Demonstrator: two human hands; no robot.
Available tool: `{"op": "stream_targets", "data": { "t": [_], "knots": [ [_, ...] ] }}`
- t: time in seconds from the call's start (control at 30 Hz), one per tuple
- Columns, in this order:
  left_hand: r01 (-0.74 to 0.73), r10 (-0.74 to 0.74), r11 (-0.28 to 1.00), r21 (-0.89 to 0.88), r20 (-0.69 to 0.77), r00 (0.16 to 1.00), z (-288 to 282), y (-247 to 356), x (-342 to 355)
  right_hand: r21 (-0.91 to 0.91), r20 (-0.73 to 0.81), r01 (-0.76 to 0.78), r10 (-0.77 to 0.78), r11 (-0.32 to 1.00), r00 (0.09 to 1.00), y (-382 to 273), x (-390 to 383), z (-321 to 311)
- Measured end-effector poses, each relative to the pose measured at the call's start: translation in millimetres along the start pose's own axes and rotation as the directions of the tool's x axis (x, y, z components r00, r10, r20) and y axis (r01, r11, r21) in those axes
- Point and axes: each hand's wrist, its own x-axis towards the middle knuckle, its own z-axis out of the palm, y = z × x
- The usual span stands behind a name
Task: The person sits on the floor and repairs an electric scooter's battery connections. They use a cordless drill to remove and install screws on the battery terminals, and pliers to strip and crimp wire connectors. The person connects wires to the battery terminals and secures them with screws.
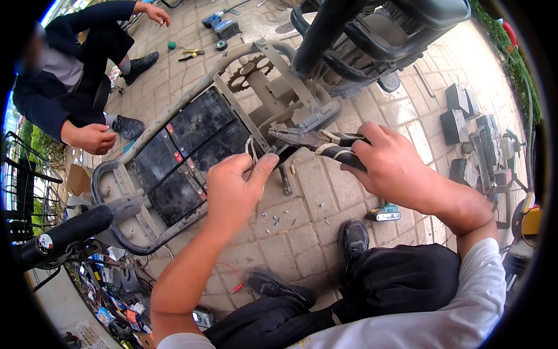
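Note:
My right hand point(386, 160) is closed around the dark handles of a pair of metal pliers point(299, 138). The jaws point left, near the side rail of a dusty vehicle frame point(158, 121). Close to the jaw tips, my left hand point(232, 180) pinches a thin pale wire point(251, 149) that loops up above the fingers. A dark piece below the jaws is partly covered, and I cannot tell what it is. In the frame's bay, beside my left hand, lie black batteries point(174, 166) with red terminals.
A toothed chainring point(247, 74) and a motor housing point(401, 35) sit toward the far end. Another person's hand point(93, 138) rests at the left. Loose screws point(276, 221), a drill point(221, 26), yellow-handled pliers point(190, 54) and a battery pack point(383, 213) lie on the paving. Grey blocks point(456, 125) stand right.

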Motion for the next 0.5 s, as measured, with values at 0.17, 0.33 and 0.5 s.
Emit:
{"op": "stream_targets", "data": {
  "t": [0.17,0.33,0.5],
  "knots": [
    [0.028,-0.019,0.985,-0.17,0.054,0.998,-5.5,-0.5,-4.6,0.063,0.066,-0.003,-0.001,0.998,0.998,0.8,1.3,1.3],
    [-0.195,0.195,0.976,-0.099,-0.014,0.981,13.6,15.1,13.4,0.279,0.316,-0.224,0.131,0.934,0.94,23.7,-14.1,-14.4],
    [-0.308,0.311,0.949,0.065,-0.059,0.948,-10.8,-21.3,6.6,0.54,0.31,-0.178,0.003,0.823,0.951,9.8,13.6,15.3]
  ]
}}
